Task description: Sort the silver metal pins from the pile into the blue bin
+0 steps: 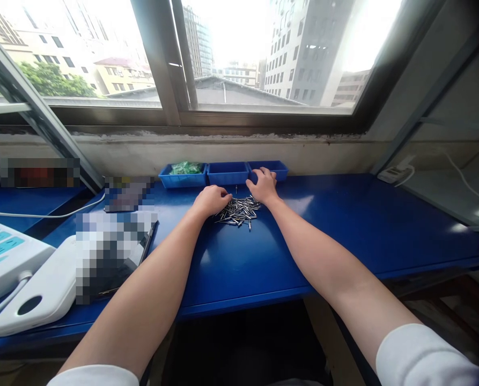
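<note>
A loose heap of slim, shiny silver metal pins (239, 212) lies on the smooth, glossy blue table (231, 273), with the left hand (212, 201) at its left edge, fingers curled inward, and the right hand (264, 186) at its far right, fingers loosely bent by the right-hand rectangular blue plastic bin (280, 170); whether either grip has hold of a pin, I cannot tell. Farther left in the row stand the middle blue plastic bin (226, 174) and the left blue plastic bin (183, 181), the latter holding crinkled green packets (186, 168).
</note>
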The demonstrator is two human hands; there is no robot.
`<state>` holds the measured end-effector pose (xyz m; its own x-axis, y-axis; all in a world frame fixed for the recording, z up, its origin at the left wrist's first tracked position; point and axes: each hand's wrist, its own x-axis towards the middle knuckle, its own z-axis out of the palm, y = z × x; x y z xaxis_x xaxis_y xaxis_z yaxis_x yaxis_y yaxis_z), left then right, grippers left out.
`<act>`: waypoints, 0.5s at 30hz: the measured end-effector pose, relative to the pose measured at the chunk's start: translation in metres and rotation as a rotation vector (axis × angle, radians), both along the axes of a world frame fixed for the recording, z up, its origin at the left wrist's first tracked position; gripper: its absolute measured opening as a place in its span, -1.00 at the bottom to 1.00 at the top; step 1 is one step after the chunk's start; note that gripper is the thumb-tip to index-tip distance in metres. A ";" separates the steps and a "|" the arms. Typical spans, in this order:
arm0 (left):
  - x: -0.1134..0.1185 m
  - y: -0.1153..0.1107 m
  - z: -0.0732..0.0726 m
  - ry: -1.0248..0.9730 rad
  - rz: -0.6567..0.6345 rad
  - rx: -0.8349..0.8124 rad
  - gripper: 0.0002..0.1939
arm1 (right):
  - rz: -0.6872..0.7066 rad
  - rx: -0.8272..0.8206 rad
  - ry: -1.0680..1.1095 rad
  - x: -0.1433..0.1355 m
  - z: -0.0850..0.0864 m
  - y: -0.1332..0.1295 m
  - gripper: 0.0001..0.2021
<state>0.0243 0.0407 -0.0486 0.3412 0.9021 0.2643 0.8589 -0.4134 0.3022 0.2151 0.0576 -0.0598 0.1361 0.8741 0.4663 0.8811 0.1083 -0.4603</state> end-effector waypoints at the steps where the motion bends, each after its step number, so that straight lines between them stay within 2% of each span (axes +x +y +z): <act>1: 0.000 0.000 0.000 -0.007 -0.016 -0.001 -0.64 | 0.055 0.016 -0.003 -0.002 0.000 -0.002 -0.58; 5: -0.001 0.000 0.000 -0.024 -0.065 -0.001 -0.70 | 0.263 -0.054 -0.087 -0.012 0.002 -0.010 -0.72; 10: -0.001 0.000 -0.002 -0.055 -0.052 -0.023 -0.75 | 0.337 -0.152 -0.184 -0.020 0.000 -0.015 -0.69; 15: -0.001 0.000 -0.002 -0.088 -0.059 -0.037 -0.77 | 0.437 -0.191 -0.167 -0.020 0.003 -0.019 -0.76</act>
<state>0.0235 0.0408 -0.0511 0.3712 0.8907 0.2624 0.8026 -0.4499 0.3916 0.1950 0.0389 -0.0565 -0.3241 0.9045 0.2771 0.8358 0.4110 -0.3641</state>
